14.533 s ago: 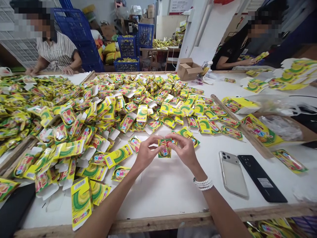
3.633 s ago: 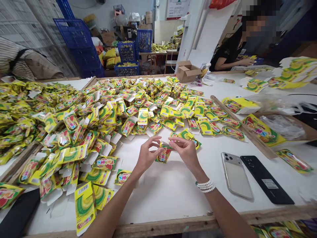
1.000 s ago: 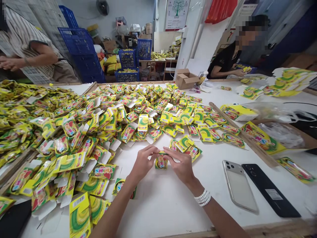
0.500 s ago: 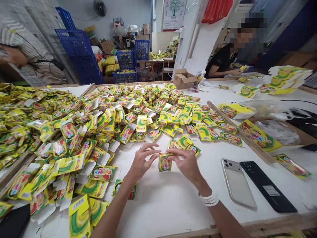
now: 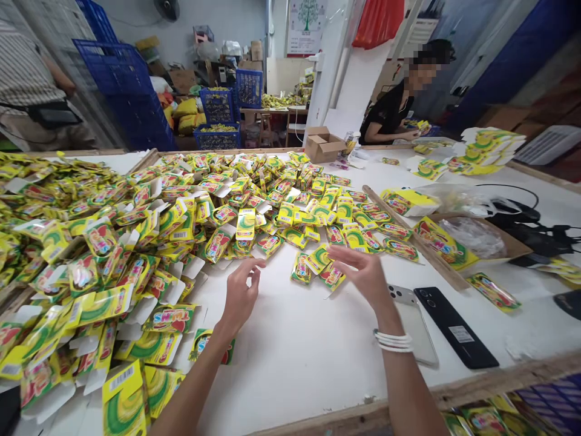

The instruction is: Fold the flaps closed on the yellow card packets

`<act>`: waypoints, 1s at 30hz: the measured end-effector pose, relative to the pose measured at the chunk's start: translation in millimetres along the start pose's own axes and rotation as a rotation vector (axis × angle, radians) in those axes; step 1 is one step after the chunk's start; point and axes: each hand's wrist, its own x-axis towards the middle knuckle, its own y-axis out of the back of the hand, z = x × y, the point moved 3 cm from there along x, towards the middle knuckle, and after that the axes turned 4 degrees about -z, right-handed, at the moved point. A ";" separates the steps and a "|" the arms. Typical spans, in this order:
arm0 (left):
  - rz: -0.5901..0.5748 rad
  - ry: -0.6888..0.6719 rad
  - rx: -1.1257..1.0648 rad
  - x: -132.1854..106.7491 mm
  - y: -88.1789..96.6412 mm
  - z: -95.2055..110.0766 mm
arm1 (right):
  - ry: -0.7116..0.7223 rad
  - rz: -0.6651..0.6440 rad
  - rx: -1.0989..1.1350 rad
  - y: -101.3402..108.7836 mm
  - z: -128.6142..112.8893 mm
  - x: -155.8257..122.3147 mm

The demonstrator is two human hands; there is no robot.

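Both hands empty, fingers released, nothing grasped.

Left hand: raised over the white table, just beside the near right edge of the heap of yellow printed cartons. Fingers loosely curled, touching nothing.

Right hand: right of the heap, fingers spread and extended, with a beaded bracelet on the wrist. Its fingertips are near three small folded cartons, which lie on the table at the heap's right edge, between the two hands. Contact with them cannot be determined.

Further right of the heap: a silver phone, partly behind the right hand's forearm; a black phone; a wooden strip. Beyond the heap: a cardboard box and blue plastic crates. A co-worker in a black top sits beyond it to the right, hands at a yellow item too small to identify. A co-worker in a striped shirt stands beyond it to the left.
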 end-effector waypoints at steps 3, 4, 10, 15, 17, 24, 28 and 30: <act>-0.021 -0.023 0.036 -1.0 -2.5 -2.0 | 0.053 -0.048 -0.403 -29.7 18.0 6.0; -0.024 -0.028 0.040 -1.3 -3.5 -2.6 | 0.074 -0.073 -0.476 -38.1 23.1 6.7; -0.048 -0.032 -0.013 -1.8 -8.4 1.5 | 0.219 0.120 -0.460 -48.5 14.2 8.2; -0.127 0.000 -0.241 -4.1 -14.2 19.3 | 0.051 0.425 -0.058 -36.9 -20.0 -2.9; -0.186 -0.006 -0.348 -7.1 -19.6 25.7 | -0.092 0.373 0.150 -44.6 -25.9 -7.4; -0.166 0.162 -0.400 -12.0 -30.6 15.2 | -0.314 -0.054 0.490 -90.7 -28.9 -12.6; -0.202 0.177 -0.373 -10.3 -32.2 9.3 | -0.329 -0.107 0.477 -95.4 -25.9 -13.5; -0.233 0.171 -0.374 -10.0 -34.2 8.3 | -0.316 -0.104 0.441 -94.9 -24.4 -13.5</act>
